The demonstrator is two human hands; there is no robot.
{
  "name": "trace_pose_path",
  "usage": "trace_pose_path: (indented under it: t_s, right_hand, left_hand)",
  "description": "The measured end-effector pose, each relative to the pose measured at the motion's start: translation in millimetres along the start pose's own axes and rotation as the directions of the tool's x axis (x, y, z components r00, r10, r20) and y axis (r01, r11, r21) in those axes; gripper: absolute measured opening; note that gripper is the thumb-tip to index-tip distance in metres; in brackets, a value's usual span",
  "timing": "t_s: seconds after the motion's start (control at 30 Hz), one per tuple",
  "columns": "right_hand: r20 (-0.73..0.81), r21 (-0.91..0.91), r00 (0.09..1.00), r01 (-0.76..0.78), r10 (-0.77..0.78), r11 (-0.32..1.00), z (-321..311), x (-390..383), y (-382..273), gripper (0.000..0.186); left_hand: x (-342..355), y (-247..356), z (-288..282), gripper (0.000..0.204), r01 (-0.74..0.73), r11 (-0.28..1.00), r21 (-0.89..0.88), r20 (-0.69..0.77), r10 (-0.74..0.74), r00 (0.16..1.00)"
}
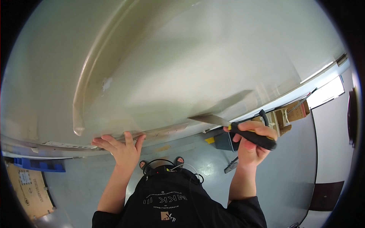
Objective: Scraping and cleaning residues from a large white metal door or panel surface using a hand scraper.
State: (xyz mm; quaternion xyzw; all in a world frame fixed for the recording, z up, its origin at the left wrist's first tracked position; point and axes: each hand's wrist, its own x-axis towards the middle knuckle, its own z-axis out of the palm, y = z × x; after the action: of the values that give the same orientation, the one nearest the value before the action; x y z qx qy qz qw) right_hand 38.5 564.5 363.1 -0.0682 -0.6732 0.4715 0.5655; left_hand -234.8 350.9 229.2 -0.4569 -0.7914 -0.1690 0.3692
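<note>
My right hand is wrapped round the black and yellow handle of a putty knife. Its metal blade points left, over the near edge of a large, pale, glossy surface. Whether the blade tip touches that surface I cannot tell. My left hand lies with fingers spread on the same near edge, holding nothing. From beneath its fingers a thin brownish strip runs right along the edge toward the blade tip. Farther in on the left, a long, curved, beige raised band crosses the surface.
Below the edge is a grey floor. A blue plastic item and a cardboard box are at the left. To the right are a dark grey bin, a brush or dustpan head and open cardboard boxes.
</note>
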Motion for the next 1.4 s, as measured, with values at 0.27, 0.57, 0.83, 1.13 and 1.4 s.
trace_pose_path:
  t_s: [0.27,0.57,0.83,1.13,1.4]
  right_hand:
    - [-0.048,0.041,0.999,0.016,-0.014,0.999,-4.7,2.0,1.8,0.044]
    - [-0.152,0.111,0.988,0.03,-0.013,0.993,-17.7,-3.9,8.7,0.04]
    - [-0.239,0.188,0.967,-0.037,0.082,0.982,-21.2,-12.5,17.7,0.042]
    - [-0.288,0.228,0.951,-0.047,0.114,0.973,-25.2,-22.2,23.2,0.044]
    - [-0.288,0.232,0.949,-0.063,0.13,0.971,-18.5,-25.3,28.0,0.046]
  left_hand:
    - [0.2,-1.2,1.1,0.106,0.0,1.0,0.009,-0.001,0.0,1.0]
    - [0.6,-1.8,0.4,0.105,-0.001,1.0,0.014,0.003,0.001,1.0]
    - [0.2,-3.4,1.5,0.104,-0.008,1.0,0.017,-0.001,0.008,1.0]
    - [0.0,-4.1,0.7,0.105,-0.005,1.0,0.015,-0.003,0.005,1.0]
    - [0.0,-4.4,0.6,0.105,-0.009,1.0,0.018,0.001,0.009,1.0]
